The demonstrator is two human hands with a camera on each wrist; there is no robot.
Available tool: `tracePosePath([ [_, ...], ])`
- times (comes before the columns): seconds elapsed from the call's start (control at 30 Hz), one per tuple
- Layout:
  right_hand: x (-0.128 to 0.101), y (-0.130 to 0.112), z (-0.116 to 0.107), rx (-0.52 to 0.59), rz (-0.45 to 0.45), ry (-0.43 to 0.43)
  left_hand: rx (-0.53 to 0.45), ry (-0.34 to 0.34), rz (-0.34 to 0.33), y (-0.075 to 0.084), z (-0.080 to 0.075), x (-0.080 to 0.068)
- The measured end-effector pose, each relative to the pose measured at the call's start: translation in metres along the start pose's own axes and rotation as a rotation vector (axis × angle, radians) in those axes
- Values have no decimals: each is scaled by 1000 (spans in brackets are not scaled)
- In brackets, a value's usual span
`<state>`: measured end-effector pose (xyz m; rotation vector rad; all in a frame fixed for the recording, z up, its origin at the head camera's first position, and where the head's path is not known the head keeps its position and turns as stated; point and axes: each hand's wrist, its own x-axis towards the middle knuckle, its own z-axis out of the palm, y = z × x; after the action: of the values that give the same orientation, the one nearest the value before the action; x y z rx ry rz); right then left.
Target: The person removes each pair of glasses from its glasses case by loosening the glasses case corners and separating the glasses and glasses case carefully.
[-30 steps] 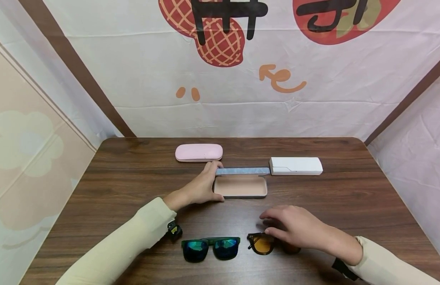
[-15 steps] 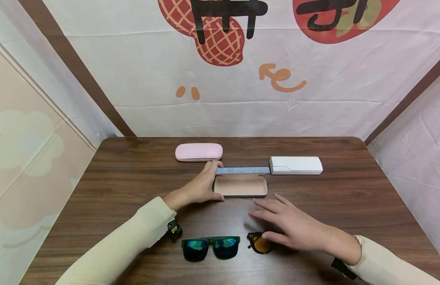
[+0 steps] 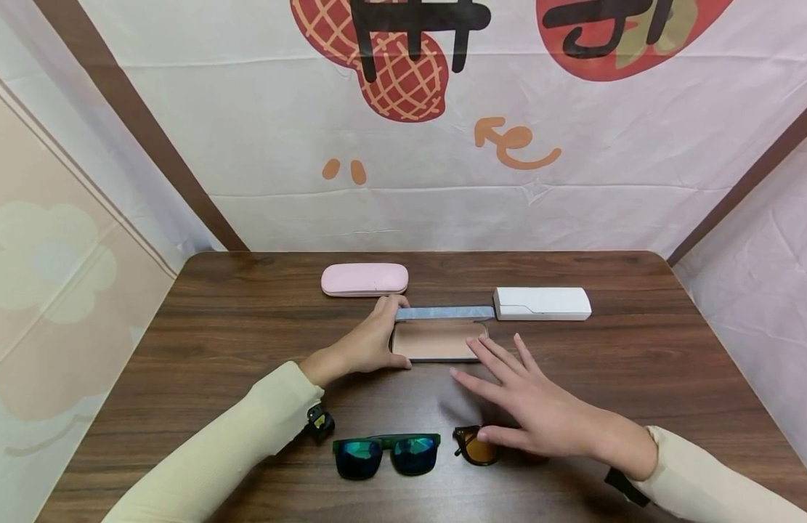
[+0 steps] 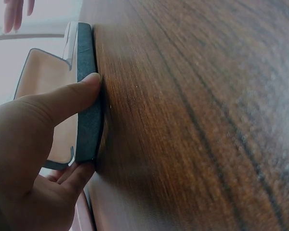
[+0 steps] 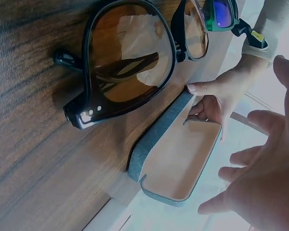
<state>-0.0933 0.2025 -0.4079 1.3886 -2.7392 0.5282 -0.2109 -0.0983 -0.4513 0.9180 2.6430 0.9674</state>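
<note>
An eyeglass case [image 3: 436,341] lies open, its blue-grey lid raised and its tan lining bare. Around its left end my left hand [image 3: 367,345] grips it; in the left wrist view the thumb presses the blue-grey front wall [image 4: 89,132] and the fingers curl at the end. My right hand [image 3: 540,410] hovers with fingers spread and nothing held. Its fingertips overlap the case's right front corner in the head view. Under it lie dark-framed sunglasses with amber lenses [image 3: 475,447], partly hidden by the hand. Green-framed mirrored sunglasses [image 3: 412,456] lie to their left.
A pink eyeglass case [image 3: 365,280] sits behind my left hand, closed. At the back right a closed white case [image 3: 543,303] lies close to the open lid. The brown wooden table [image 3: 246,312] ends at a printed cloth backdrop [image 3: 279,218].
My right hand has lifted off the amber sunglasses, spread its fingers and reached forward toward the open eyeglass case. The left hand and the case stay in place.
</note>
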Motion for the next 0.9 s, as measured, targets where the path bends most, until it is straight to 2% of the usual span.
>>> tracePosePath([
  [0.2,1,2,-1,-37,13,-19,-4,-2,-2,1,0,0],
  [0.57,6,9,-7,-32,31,-29,-8,2,-2,0,0,0],
  [0.9,15,16,-18,-19,86,-51,-12,9,3,1,0,0],
])
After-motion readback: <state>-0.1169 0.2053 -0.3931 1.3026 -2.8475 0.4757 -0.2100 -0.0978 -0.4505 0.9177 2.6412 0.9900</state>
